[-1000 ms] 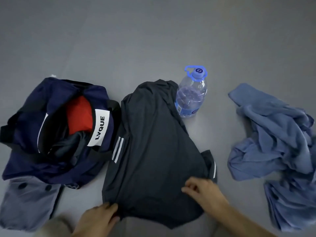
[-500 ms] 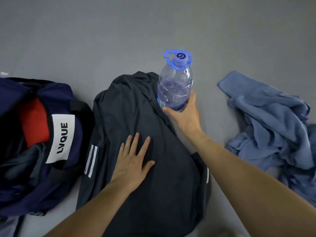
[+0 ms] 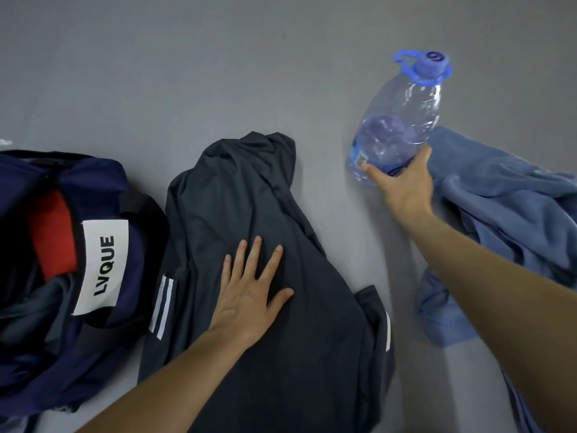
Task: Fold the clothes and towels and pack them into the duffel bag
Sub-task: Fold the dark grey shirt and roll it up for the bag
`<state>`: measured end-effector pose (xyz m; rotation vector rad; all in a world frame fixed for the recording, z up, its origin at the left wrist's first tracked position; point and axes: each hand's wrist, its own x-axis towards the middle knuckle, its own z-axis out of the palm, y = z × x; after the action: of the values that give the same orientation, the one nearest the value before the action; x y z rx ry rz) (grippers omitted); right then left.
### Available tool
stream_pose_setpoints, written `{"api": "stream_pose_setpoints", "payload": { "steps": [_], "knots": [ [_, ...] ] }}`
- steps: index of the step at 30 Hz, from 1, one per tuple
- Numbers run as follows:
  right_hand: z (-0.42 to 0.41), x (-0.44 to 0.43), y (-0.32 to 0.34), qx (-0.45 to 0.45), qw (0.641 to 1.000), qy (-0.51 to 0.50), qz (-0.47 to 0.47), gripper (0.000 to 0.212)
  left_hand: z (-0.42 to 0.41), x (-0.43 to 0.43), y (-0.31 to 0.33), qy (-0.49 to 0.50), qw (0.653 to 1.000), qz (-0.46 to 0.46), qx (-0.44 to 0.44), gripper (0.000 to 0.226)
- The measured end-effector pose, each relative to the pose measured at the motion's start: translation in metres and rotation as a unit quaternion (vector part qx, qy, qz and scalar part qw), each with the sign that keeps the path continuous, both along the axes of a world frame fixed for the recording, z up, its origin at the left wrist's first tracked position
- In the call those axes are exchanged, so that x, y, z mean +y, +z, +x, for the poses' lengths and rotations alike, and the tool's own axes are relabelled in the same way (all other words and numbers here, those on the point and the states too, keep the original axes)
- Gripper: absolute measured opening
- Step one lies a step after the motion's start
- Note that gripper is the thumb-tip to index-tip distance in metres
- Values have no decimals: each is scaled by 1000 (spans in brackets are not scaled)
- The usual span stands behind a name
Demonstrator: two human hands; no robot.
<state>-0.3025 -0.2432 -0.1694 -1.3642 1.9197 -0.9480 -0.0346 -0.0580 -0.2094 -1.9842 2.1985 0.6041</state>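
A dark grey garment (image 3: 249, 214) with white stripes lies spread on the grey floor in the middle. My left hand (image 3: 249, 295) rests flat on it with fingers straight and spread. The navy duffel bag (image 3: 103, 332) sits open at the left, with a red item (image 3: 51, 232) and dark clothes inside. My right hand (image 3: 402, 185) grips the base of a clear water bottle (image 3: 402, 120) with a blue cap, tilted, right of the garment. A crumpled blue towel (image 3: 505, 220) lies at the right, partly under my right forearm.
Bare grey floor (image 3: 218, 73) stretches across the far side. A white label reading LVQUE (image 3: 104, 265) marks the bag's near rim. The bottle's base is close to the towel's far corner.
My right hand has carried the bottle away from the garment's top edge, to the right beside the towel. My left hand stays flat on the garment.
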Motion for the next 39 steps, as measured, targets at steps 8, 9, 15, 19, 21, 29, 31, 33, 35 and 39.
{"api": "stream_pose_setpoints", "payload": {
  "steps": [8,9,15,19,21,29,31,33,35,39],
  "knots": [
    [-15,22,-16,84,990,-39,108,69,53,-51,-2,16,994,-109,2,61],
    [-2,38,-22,109,990,-18,87,56,61,-54,-4,26,992,-120,-2,60],
    [103,72,-30,150,954,243,93,32,94,-52,-11,44,990,-132,-27,63],
    [120,53,-29,190,923,289,169,14,109,-49,-17,21,993,-109,-42,65],
    [113,44,-27,199,932,255,162,10,117,-50,-18,21,993,-107,-42,66],
    [61,-4,-19,191,973,59,117,18,115,-68,-16,35,996,-83,-27,70],
    [53,-5,-22,174,977,61,107,20,116,-75,-14,43,996,-74,-23,73],
    [49,7,-26,155,980,100,75,29,124,-75,-16,58,996,-65,-35,75],
    [46,37,-28,186,970,154,29,40,138,-70,-15,63,995,-66,-51,74],
    [20,122,-33,244,945,219,17,47,149,-49,3,18,985,-156,-69,69]
  ]
}}
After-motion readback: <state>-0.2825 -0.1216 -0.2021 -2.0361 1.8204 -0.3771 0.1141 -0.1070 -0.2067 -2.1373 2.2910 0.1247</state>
